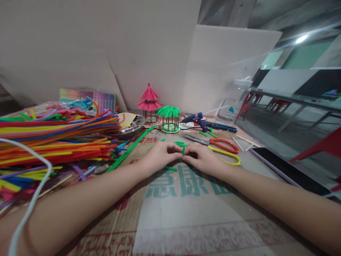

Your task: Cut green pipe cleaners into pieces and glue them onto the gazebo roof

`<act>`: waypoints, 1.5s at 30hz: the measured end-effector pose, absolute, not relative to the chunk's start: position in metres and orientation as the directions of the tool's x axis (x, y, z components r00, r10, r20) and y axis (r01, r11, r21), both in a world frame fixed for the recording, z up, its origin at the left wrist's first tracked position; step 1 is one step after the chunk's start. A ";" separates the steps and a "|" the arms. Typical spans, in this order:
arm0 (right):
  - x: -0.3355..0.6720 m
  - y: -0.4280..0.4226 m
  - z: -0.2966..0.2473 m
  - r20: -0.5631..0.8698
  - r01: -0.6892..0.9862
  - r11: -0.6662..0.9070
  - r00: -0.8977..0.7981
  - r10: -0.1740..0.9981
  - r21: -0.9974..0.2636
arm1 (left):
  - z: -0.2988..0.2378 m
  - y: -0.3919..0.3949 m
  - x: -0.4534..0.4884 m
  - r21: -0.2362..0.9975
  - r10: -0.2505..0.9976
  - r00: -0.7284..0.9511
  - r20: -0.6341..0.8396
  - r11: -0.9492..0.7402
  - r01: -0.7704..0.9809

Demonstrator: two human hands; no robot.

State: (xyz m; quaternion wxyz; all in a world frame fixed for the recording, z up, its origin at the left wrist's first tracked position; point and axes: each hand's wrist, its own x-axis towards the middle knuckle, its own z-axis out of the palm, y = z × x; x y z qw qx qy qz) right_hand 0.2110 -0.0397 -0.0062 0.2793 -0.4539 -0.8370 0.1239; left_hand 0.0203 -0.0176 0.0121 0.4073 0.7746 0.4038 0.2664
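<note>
My left hand [163,156] and my right hand [199,158] meet over the cardboard, thumbs and forefingers pinched together. Between their fingertips is a short bent piece of green pipe cleaner [183,148], partly hidden by the fingers. More cut green pieces [171,168] lie around my left hand. Just behind stands a small pavilion [170,119] with a green fuzzy roof and thin brown posts. A pink two-tiered pavilion [149,102] rises behind it to the left. Scissors [223,148] with orange and yellow handles lie right beside my right hand.
Bundles of coloured pipe cleaners [53,135] cover the left side, with a white cable [39,199] in front. A blue glue gun [197,121], a blue cutter [221,127], a clear bottle [234,101] and a phone [287,170] are at right. A marker set [87,101] stands behind.
</note>
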 end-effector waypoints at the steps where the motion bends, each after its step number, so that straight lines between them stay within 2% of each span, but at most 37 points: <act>1: 0.211 -0.040 -0.006 0.356 0.687 0.559 -0.433 0.828 -0.464 | 0.012 -0.018 0.020 0.843 0.838 0.538 0.087 -0.350 0.408; 10: 0.210 -0.041 -0.004 0.359 0.680 0.574 -0.449 0.818 -0.456 | 0.005 -0.015 0.019 0.803 0.810 0.561 0.171 -0.444 0.396; 19: 0.211 -0.040 -0.004 0.328 0.692 0.564 -0.460 0.825 -0.451 | 0.005 -0.013 0.019 0.795 0.813 0.569 0.122 -0.423 0.435; 24: 0.209 -0.042 -0.004 0.344 0.691 0.578 -0.465 0.815 -0.435 | 0.004 -0.013 0.020 0.786 0.811 0.570 0.134 -0.437 0.437; 30: 0.209 -0.045 -0.004 0.392 0.703 0.617 -0.487 0.780 -0.354 | 0.002 -0.015 0.019 0.777 0.804 0.571 0.165 -0.462 0.427; 36: 0.210 -0.044 -0.004 0.385 0.719 0.601 -0.474 0.792 -0.349 | 0.003 -0.015 0.019 0.791 0.800 0.571 0.184 -0.466 0.397; 41: 0.210 -0.044 -0.004 0.381 0.708 0.604 -0.477 0.792 -0.367 | 0.004 -0.015 0.020 0.763 0.815 0.559 0.156 -0.458 0.456; 45: 0.210 -0.045 -0.003 0.410 0.702 0.634 -0.500 0.763 -0.323 | 0.003 -0.016 0.019 0.740 0.804 0.566 0.180 -0.490 0.462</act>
